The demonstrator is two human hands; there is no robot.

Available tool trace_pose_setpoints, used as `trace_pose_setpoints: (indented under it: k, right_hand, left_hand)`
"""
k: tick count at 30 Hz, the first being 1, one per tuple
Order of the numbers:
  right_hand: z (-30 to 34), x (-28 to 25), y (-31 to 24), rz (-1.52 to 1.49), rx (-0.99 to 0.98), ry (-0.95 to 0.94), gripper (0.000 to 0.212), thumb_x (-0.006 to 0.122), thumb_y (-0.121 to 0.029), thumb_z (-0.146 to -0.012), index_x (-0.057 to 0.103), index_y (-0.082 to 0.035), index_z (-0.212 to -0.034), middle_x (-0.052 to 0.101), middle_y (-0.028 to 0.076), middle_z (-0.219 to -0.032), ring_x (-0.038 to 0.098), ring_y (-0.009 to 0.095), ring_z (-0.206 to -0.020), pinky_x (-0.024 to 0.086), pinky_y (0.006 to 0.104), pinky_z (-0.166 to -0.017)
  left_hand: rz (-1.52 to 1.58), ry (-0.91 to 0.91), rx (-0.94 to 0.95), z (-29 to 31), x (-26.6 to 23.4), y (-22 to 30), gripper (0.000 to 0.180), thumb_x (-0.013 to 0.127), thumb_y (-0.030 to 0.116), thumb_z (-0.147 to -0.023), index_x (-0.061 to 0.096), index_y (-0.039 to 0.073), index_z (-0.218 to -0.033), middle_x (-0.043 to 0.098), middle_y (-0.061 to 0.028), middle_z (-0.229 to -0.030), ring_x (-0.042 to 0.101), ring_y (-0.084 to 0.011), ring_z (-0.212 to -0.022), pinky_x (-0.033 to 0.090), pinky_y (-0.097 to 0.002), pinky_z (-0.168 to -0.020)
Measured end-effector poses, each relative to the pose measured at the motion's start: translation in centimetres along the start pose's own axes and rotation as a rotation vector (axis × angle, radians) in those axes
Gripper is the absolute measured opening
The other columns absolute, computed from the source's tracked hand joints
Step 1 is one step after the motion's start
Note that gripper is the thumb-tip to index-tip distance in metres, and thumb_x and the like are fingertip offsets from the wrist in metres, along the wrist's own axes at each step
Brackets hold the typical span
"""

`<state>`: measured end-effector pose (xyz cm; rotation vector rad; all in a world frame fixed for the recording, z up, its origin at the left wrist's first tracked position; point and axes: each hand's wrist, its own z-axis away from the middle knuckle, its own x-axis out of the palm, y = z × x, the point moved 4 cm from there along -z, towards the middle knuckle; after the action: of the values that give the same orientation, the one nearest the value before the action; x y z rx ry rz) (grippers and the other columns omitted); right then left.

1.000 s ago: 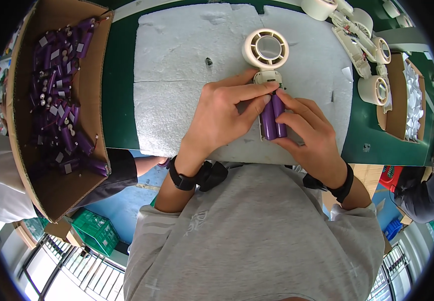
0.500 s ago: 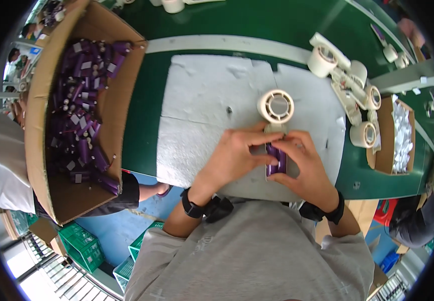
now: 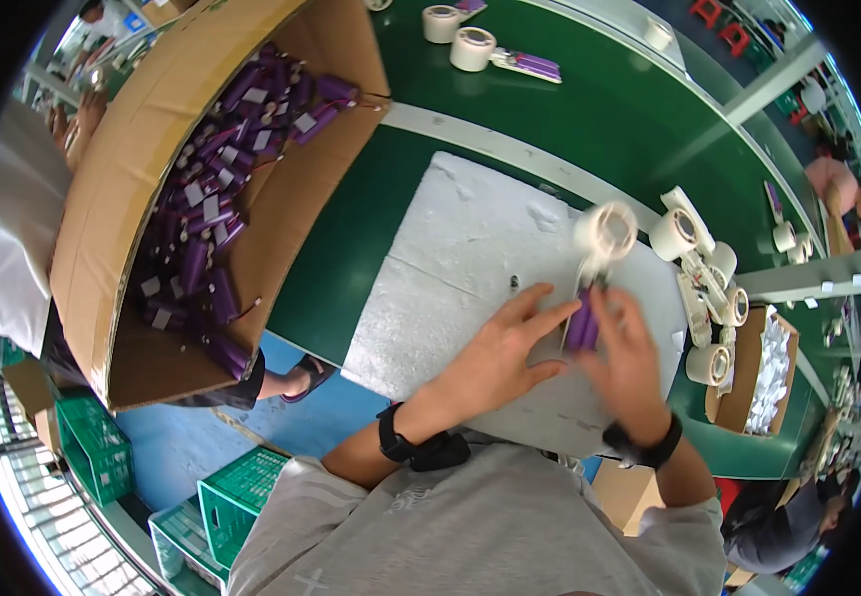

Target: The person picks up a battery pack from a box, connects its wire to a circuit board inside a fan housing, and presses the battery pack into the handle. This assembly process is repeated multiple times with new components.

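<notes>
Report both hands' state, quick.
Left hand: open, index finger at the purple batteries.
Right hand: blurred, beside the same batteries; grip can't be told.

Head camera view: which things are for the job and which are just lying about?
For the job:
cream round-headed device, by the left hand and right hand
purple cylinders in it
white foam sheet underneath
probably the big cardboard box of similar purple cylinders

Seemingly just lying about:
green crates on the floor
brown carton below the table edge
</notes>
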<state>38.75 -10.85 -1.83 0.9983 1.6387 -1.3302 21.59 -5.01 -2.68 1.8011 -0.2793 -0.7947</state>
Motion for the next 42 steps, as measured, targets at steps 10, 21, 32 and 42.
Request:
trace_pose_setpoints:
  k: [10,21,32,42]
  right_hand:
    - [-6.2,-0.9,0.0,-0.213,-0.021,0.042,0.049,0.07,-0.004,-0.079,0.056,-0.005,-0.125,0.054,0.017,-0.127,0.058,0.034,-0.11,0.05,0.0369,-0.086]
    - [2.3,-6.0,6.7,-0.394,0.253,0.191,0.042,0.071,-0.004,-0.078,0.06,-0.005,-0.118,0.057,0.014,-0.121,0.061,0.028,-0.089,0.051,0.0335,-0.073]
    - [2.0,-8.4,15.3,0.301,0.368,0.325,0.034,0.074,-0.007,-0.076,0.061,-0.004,-0.108,0.063,0.014,-0.104,0.063,0.036,-0.091,0.051,0.0436,-0.077]
    - [-0.5,-7.7,17.0,0.234,0.358,0.216,0.034,0.067,0.0,-0.074,0.057,-0.007,-0.106,0.064,0.015,-0.088,0.063,0.038,-0.079,0.051,0.046,-0.071]
  left_hand:
    - [-0.826,0.422,-0.226,-7.4,-21.3,-6.3,0.051,0.066,0.016,-0.082,0.055,0.002,-0.13,0.062,-0.0248,-0.119,0.056,-0.0404,-0.117,0.04,-0.0477,-0.104]
    - [-0.895,0.32,-0.399,-12.9,-21.8,-11.9,0.047,0.068,0.021,-0.078,0.061,0.005,-0.122,0.063,-0.0229,-0.119,0.06,-0.0446,-0.103,0.047,-0.0461,-0.094]
    - [0.64,0.023,-0.34,-7.6,-0.9,1.1,0.051,0.065,0.003,-0.087,0.05,0.0,-0.136,0.059,-0.0048,-0.109,0.059,-0.0128,-0.091,0.047,-0.027,-0.082]
    - [0.721,-0.122,-0.323,-7.6,6.7,-0.8,0.035,0.068,0.008,-0.087,0.057,0.003,-0.12,0.059,-0.0071,-0.107,0.06,-0.0148,-0.091,0.051,-0.0306,-0.074]
